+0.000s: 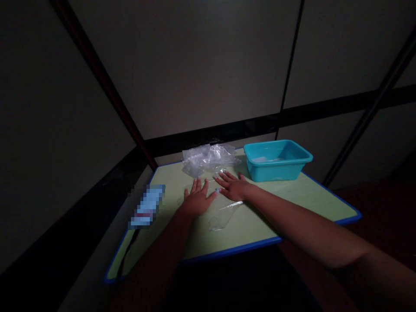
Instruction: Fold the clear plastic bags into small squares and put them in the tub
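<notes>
While a blurred blue thing (pixel 147 207) slants along the left edge of the table (pixel 312 203), its long side roughly in line with that edge, a dark cord (pixel 128 253) runs from its near end toward the near left corner. To its right, the left hand (pixel 195 203) lies palm down, its fingers apart and pointing at the far edge, its thumb stretched out to the right. Behind it, by the far edge, sits a crumpled pile (pixel 209 159) of clear plastic, wider from left to right than from front to back.

Near the middle of the table lies a clear film (pixel 221 220), flat under and between the two hands. Its outline is faint, so I cannot tell its full long axis; the part that shows slants from near the right wrist down and left, a narrow end pointing at the near edge. A small pale blue spot (pixel 217 190) shows where the two thumbs come close; what it is I cannot tell.

The right hand (pixel 235 189) is also palm down, fingers apart and pointing toward the far left corner, its arm crossing the near edge. Just beyond it, at the far right corner, stands a blue tub (pixel 276 171), upright, its long side facing the near edge, with something white (pixel 260 160) inside.
</notes>
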`<state>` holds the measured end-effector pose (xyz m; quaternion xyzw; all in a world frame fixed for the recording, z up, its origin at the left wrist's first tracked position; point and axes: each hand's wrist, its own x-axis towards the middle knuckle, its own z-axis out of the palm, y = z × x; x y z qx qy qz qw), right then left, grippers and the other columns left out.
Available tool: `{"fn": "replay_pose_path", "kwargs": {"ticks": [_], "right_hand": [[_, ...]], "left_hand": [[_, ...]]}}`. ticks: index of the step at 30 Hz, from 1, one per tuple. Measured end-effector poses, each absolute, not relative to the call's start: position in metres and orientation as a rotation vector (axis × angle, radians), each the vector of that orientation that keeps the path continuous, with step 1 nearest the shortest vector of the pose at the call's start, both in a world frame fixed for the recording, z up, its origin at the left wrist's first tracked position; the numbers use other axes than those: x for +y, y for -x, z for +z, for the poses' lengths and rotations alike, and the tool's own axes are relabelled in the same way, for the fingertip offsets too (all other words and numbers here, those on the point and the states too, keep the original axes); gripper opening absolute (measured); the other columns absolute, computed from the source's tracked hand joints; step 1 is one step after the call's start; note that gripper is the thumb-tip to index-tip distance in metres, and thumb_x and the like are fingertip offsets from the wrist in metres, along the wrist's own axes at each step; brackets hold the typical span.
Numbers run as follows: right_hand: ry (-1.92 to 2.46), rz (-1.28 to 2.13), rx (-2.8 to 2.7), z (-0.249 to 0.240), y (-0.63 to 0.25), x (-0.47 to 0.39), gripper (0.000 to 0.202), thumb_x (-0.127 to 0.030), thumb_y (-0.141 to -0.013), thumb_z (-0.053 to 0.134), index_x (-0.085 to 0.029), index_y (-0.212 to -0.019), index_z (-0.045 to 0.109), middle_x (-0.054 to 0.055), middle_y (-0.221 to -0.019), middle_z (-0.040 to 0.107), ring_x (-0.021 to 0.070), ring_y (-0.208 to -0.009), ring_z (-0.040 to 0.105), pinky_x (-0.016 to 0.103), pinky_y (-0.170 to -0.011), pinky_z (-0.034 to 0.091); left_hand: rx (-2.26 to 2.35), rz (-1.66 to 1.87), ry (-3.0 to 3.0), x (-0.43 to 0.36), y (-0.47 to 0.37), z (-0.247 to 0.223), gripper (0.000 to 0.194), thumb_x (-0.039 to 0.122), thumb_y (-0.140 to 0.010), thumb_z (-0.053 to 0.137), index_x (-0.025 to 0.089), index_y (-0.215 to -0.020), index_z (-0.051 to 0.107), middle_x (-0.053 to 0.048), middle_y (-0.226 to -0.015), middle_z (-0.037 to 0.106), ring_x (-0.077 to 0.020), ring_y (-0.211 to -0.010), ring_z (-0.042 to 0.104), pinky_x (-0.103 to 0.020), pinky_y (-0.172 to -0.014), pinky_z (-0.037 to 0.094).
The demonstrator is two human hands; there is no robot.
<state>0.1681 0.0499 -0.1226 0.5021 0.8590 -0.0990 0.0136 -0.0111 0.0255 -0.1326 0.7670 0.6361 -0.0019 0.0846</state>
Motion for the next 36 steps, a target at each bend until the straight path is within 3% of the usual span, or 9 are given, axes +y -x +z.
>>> {"fn": "replay_pose_path", "kwargs": {"ticks": [3,9,13,24,27,30,33,36], "right_hand": [[-1.544,-0.328,2.685,-0.122,-0.170,0.051,0.064,-0.057,-0.090,0.018,-0.029,-0.146,0.007,0.004,-0.152,0.002,0.0261,-0.139,-0.001,0.066,-0.101,0.008],[-1.491,-0.356,2.682,-0.120,-0.174,0.052,0.073,-0.065,-0.086,0.021,-0.027,-0.146,0.003,0.005,-0.152,-0.002,0.0274,-0.138,-0.003,0.067,-0.100,0.007],[-1.479,-0.376,2.686,-0.117,-0.175,0.051,0.076,-0.066,-0.085,0.022,-0.026,-0.146,0.002,0.006,-0.152,-0.002,0.0276,-0.138,-0.004,0.066,-0.101,0.007],[-1.464,-0.402,2.685,-0.114,-0.176,0.050,0.076,-0.065,-0.086,0.023,-0.024,-0.146,0.000,0.005,-0.152,-0.002,0.0264,-0.139,-0.004,0.065,-0.102,0.004],[-1.472,-0.420,2.694,-0.114,-0.176,0.049,0.074,-0.063,-0.087,0.025,-0.024,-0.146,0.002,0.006,-0.152,0.000,0.0276,-0.138,-0.003,0.064,-0.102,0.004],[-1.500,-0.395,2.737,-0.115,-0.176,0.049,0.071,-0.061,-0.088,0.023,-0.025,-0.146,0.006,0.007,-0.152,0.002,0.0273,-0.138,-0.001,0.064,-0.103,0.003],[-1.532,-0.302,2.781,-0.117,-0.177,0.051,0.066,-0.056,-0.090,0.021,-0.024,-0.146,0.010,0.008,-0.152,0.003,0.0258,-0.139,0.001,0.063,-0.103,0.002],[-1.560,-0.230,2.744,-0.117,-0.178,0.050,0.064,-0.051,-0.091,0.022,-0.022,-0.147,0.008,0.009,-0.152,0.001,0.0255,-0.139,0.000,0.064,-0.102,0.001]], "left_hand": [[1.869,-0.103,-2.268,0.027,0.023,-0.127,0.083,0.070,-0.082,0.020,0.020,-0.147,0.003,-0.013,-0.151,-0.006,-0.0271,-0.138,-0.009,-0.060,-0.104,0.008],[1.755,-0.303,-2.227,0.026,0.040,-0.114,0.109,0.075,-0.068,0.042,0.017,-0.145,-0.009,-0.014,-0.148,-0.018,-0.0318,-0.136,-0.014,-0.063,-0.102,0.010],[1.641,-0.419,-2.266,0.028,0.055,-0.108,0.118,0.072,-0.060,0.054,0.021,-0.145,-0.011,-0.013,-0.147,-0.020,-0.0335,-0.136,-0.015,-0.065,-0.100,0.012],[1.651,-0.573,-2.236,0.030,0.085,-0.095,0.126,0.069,-0.047,0.067,0.030,-0.145,-0.001,-0.012,-0.149,-0.010,-0.0404,-0.134,-0.010,-0.061,-0.102,0.015],[1.735,-0.445,-2.240,0.030,0.081,-0.097,0.119,0.071,-0.054,0.062,0.027,-0.146,0.001,-0.013,-0.150,-0.008,-0.0383,-0.135,-0.009,-0.060,-0.102,0.017],[1.849,-0.127,-2.306,0.030,0.064,-0.102,0.098,0.070,-0.071,0.047,0.021,-0.146,0.007,-0.014,-0.151,-0.005,-0.0335,-0.136,-0.011,-0.058,-0.103,0.016],[1.766,0.109,-2.470,0.029,0.043,-0.108,0.073,0.060,-0.084,0.033,0.022,-0.145,0.019,-0.008,-0.152,-0.003,-0.0257,-0.139,-0.007,-0.053,-0.107,0.011],[1.640,0.098,-2.567,0.031,0.031,-0.114,0.060,0.051,-0.090,0.025,0.025,-0.144,0.022,-0.004,-0.153,0.002,-0.0213,-0.140,-0.003,-0.051,-0.108,0.008]]}}
